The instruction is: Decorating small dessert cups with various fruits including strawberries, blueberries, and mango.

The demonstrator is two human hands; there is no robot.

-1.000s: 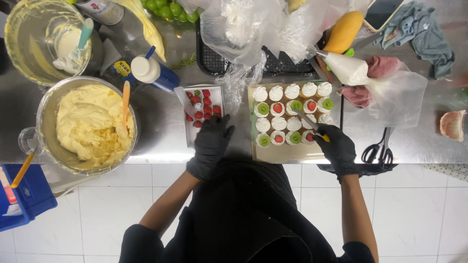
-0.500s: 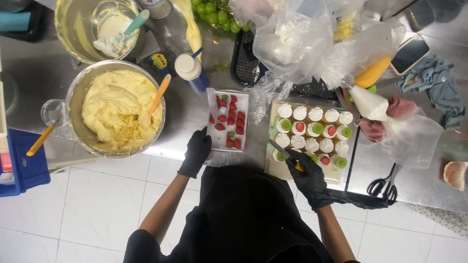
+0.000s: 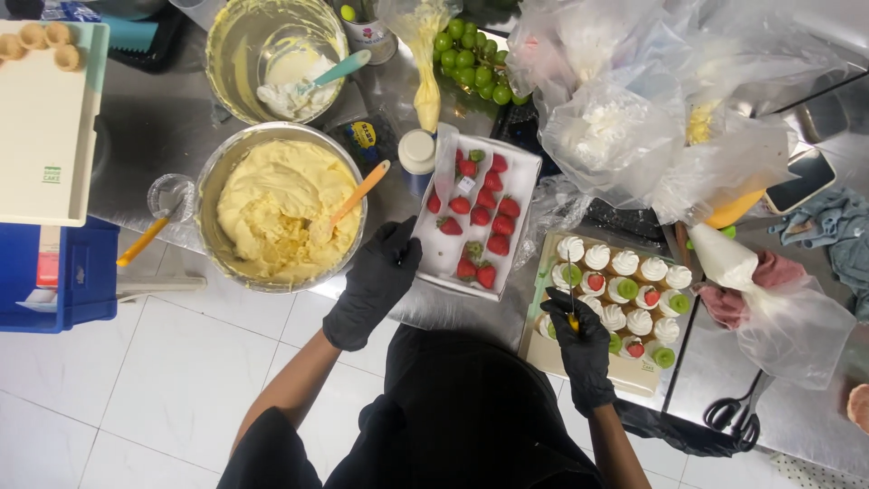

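Observation:
My left hand [image 3: 378,277], in a black glove, rests against the near left edge of a white tray [image 3: 523,192] of strawberries [image 3: 482,214]. My right hand [image 3: 579,341], also gloved in black, grips a small knife [image 3: 570,292] with a yellow handle over the left side of a board [image 3: 549,355] of small cream-topped tarts [image 3: 623,292]. Some tarts carry green grape halves, others strawberry pieces. The knife blade points away from me toward a grape-topped tart.
A metal bowl of yellow cream [image 3: 279,210] with an orange spatula sits left of the tray. Behind it is a second bowl [image 3: 272,54], green grapes [image 3: 471,56], piping bags [image 3: 634,127] and a phone [image 3: 804,181]. Scissors [image 3: 738,409] lie at the right; a blue crate [image 3: 56,272] stands at the left.
The view has shifted left, so everything sits further right in frame. My left hand moved up to the strawberry tray's edge. My right hand stays at the tart board with the knife.

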